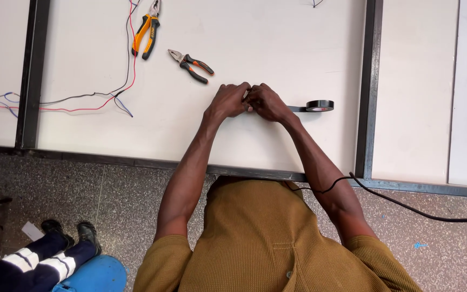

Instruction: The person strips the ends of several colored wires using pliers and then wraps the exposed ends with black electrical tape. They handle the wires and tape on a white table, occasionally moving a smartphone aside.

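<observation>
I am looking straight down over my own arms at a pale worktop (277, 48) framed in dark metal. My left hand (229, 101) and right hand (266, 103) meet fingertip to fingertip near its middle, both pinched in a tight grip around something small between them; it is hidden by my fingers, so I cannot tell what it is. A strip of black tape runs from under my right hand to a roll of black tape (320, 105) lying flat just beside it, apart from the hand, close enough to feed the strip. Farther off, beyond my left hand, lie small pliers with black and orange handles (191, 60) and larger orange-handled pliers (146, 32), both set aside. Red, black and blue wires (82, 103) trail across the left side. A black cable (406, 208) crosses my right forearm. Another person's legs (44, 259) show at lower left.
</observation>
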